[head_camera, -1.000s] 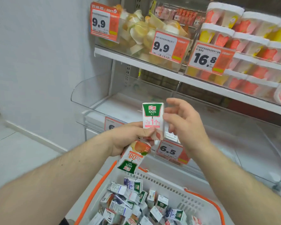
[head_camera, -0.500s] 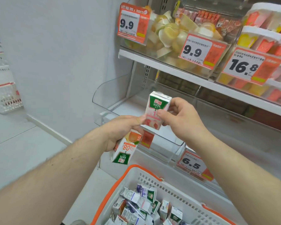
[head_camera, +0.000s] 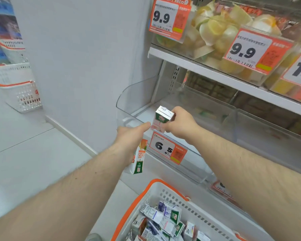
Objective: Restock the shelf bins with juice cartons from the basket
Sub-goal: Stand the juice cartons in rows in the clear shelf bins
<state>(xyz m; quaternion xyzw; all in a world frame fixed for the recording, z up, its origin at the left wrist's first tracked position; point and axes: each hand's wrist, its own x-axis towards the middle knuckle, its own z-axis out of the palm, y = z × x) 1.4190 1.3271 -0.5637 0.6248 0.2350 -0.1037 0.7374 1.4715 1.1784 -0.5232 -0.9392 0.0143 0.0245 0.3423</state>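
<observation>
Early days: my right hand pinches a carton over the front left corner of the bin, not yet placed. My left hand grips a second carton below the rim. Bin looks nearly bare; basket holds plenty more.

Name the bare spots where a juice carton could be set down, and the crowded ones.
Free: floor of the clear bin behind the 6.5 tag, beyond the right hand and its carton. Crowded: basket of cartons; upper shelf packed with fruit tubs.
</observation>
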